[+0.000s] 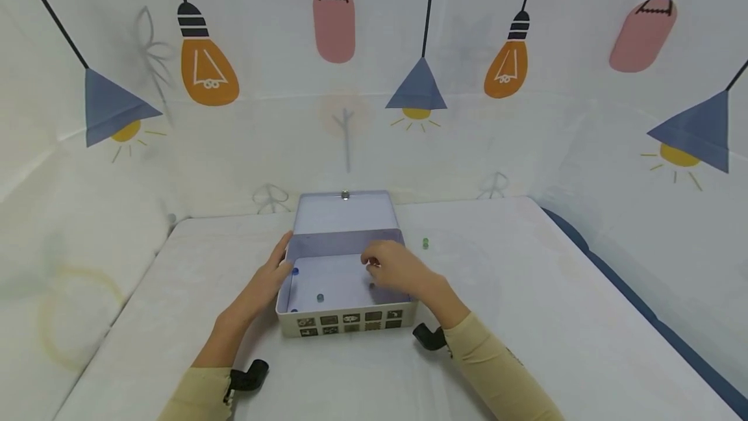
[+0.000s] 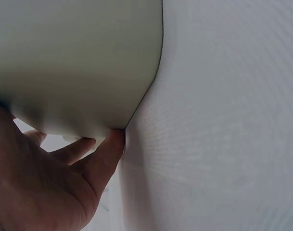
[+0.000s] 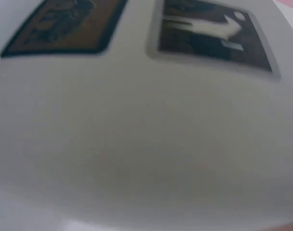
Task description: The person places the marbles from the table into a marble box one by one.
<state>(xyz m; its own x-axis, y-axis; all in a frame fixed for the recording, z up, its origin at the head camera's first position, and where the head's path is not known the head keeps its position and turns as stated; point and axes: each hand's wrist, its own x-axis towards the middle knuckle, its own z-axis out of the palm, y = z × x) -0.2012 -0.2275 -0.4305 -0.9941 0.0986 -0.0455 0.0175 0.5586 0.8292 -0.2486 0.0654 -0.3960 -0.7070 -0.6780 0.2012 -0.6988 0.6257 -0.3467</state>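
An open tin box (image 1: 345,318) has its hinged lid (image 1: 345,213) tipped back. Inside lie several small marbles: a blue marble (image 1: 295,271) by the left wall, a grey-green marble (image 1: 320,297) and a dark marble (image 1: 371,286) among them. My left hand (image 1: 265,284) grips the box's left side, thumb at the rim and fingers on the outside; the left wrist view shows the fingers (image 2: 105,156) against the box wall. Over the box's right half, my right hand (image 1: 397,268) has curled fingers; whether they pinch anything is hard to see. The right wrist view shows only the blurred box wall (image 3: 151,125).
Two small green marbles (image 1: 425,243) lie on the white-covered table (image 1: 497,304), right of the box. White cloth walls (image 1: 362,148) with printed lamps enclose the table. Dark wrist mounts (image 1: 250,375) stick out from the sleeves.
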